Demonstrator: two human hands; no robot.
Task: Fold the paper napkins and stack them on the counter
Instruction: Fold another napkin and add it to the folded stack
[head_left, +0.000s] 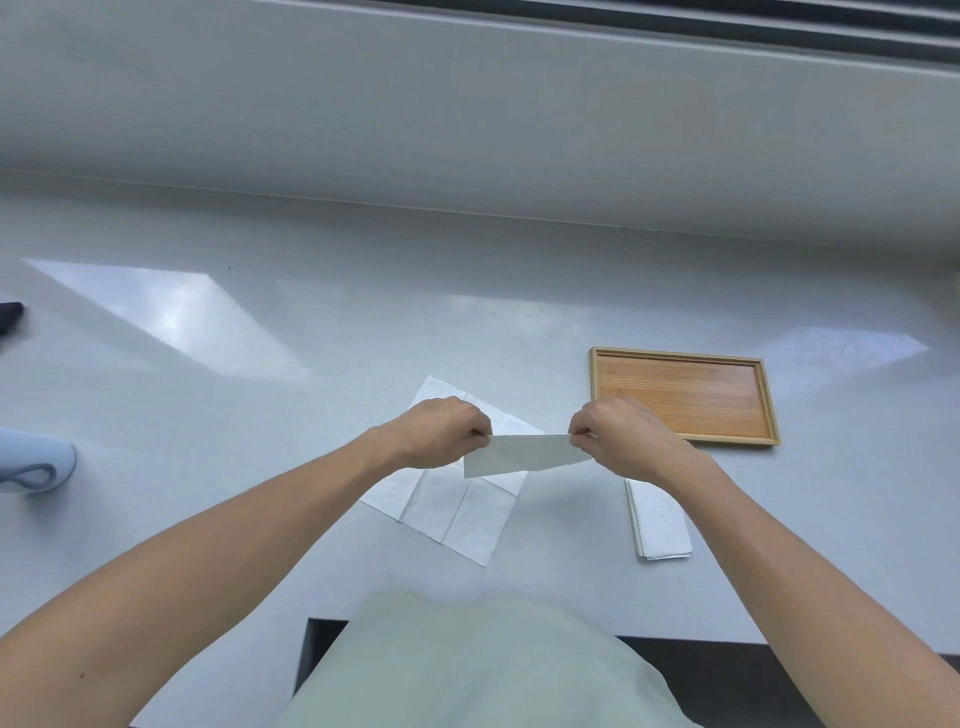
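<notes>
I hold a white paper napkin (524, 454) folded into a narrow strip above the counter. My left hand (441, 431) pinches its left end and my right hand (621, 434) pinches its right end. Beneath it an unfolded white napkin (452, 512) lies flat on the grey counter (311, 364), showing crease lines. A small stack of folded napkins (660, 522) rests on the counter under my right forearm, to the right of the flat napkin.
A shallow wooden tray (680, 397) sits empty just beyond my right hand. A pale blue object with a loop (34, 467) lies at the left edge, and a dark object (10, 312) farther back. The counter's front edge (727, 642) runs close to my body.
</notes>
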